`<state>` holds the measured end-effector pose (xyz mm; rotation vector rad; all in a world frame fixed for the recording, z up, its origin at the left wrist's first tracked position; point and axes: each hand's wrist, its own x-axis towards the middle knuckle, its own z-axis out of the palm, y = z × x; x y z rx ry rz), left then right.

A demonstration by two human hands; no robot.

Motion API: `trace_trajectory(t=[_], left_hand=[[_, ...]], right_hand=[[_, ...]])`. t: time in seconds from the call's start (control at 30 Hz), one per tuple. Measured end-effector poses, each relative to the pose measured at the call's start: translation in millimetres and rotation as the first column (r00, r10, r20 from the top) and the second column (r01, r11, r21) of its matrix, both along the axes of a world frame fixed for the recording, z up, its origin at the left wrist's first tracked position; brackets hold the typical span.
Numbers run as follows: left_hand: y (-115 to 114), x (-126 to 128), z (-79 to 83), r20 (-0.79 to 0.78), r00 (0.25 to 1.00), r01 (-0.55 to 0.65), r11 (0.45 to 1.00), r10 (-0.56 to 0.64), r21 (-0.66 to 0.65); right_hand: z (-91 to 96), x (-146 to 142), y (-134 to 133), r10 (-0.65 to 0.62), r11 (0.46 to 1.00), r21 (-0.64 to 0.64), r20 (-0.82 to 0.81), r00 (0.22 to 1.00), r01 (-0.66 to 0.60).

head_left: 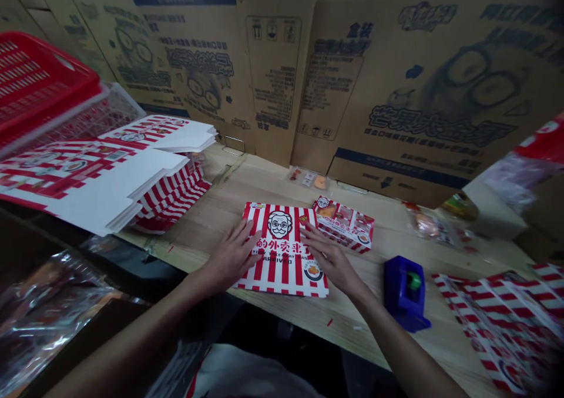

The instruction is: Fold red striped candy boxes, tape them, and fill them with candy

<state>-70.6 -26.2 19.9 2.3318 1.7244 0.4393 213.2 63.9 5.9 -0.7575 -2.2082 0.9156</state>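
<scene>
A red-and-white striped paper packet (282, 269), printed with a bearded face in glasses, lies flat near the front edge of the table. My left hand (233, 251) rests on its left side, fingers stretched out. On its right side lies my right hand (330, 258), its fingers also extended and pressing on the surface. Neither hand grips anything. Just behind my right hand sits a small striped box (346, 223) with food pictures. Whether the packet is a folded box or a bag, I cannot tell.
A blue tape dispenser (404, 292) stands to the right, beside several striped packages (506, 321). On the left are a stack of flat striped cartons (110, 175) and a red basket (44, 87). Large cardboard boxes (273, 51) wall off the back. Clear-wrapped items (48, 310) fill a box lower left.
</scene>
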Motion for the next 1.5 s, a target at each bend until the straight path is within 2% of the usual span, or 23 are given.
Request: trace_trajectory(t=[0.07,0.2,0.37,0.53,0.7,0.93,1.13,1.23,1.37,1.5], left_hand=[[-11,-2,1.6,-0.009,0.997,0.073,0.997,-0.073,0.028],[-23,-8,3.6,-0.059,0.984,0.17,0.985,-0.168,0.041],[-21,-10,-1.5,-0.096,0.984,0.153,0.988,-0.15,0.023],[-21,-9,-0.8,-0.114,0.981,0.165,0.986,-0.16,0.035],[-23,-3,4.6,-0.092,0.984,0.155,0.987,-0.152,0.035],[-32,8,-6.8,-0.107,0.993,0.064,0.995,-0.056,0.076],[-37,-15,-7.2,-0.061,0.975,0.216,0.974,-0.212,0.072],[-35,-24,-11.6,-0.016,0.97,0.241,0.965,-0.241,0.105],[-31,-25,-13.4,0.015,0.973,0.229,0.969,-0.232,0.095],[-28,-24,-2.1,0.083,0.971,0.22,0.974,-0.224,0.054]], right_hand=[[6.6,3,-7,0.031,0.999,0.011,0.057,0.998,-0.032],[14.6,12,-23,0.07,0.993,0.071,0.31,0.948,-0.097],[10.9,15,-34,0.007,0.971,0.213,0.439,0.899,-0.111],[14.6,15,-39,0.013,0.945,0.276,0.501,0.865,-0.174],[14.6,12,-48,0.022,0.938,0.291,0.491,0.871,-0.188],[-6.3,5,-51,-0.089,0.883,0.452,0.43,0.899,-0.129],[-14.9,14,-51,0.029,0.856,0.464,0.398,0.917,-0.229],[-18.9,17,-50,0.043,0.861,0.456,0.375,0.926,-0.225],[-12.4,17,-47,0.067,0.864,0.448,0.35,0.934,-0.23],[8.5,19,-41,0.137,0.89,0.371,0.338,0.931,-0.266]])
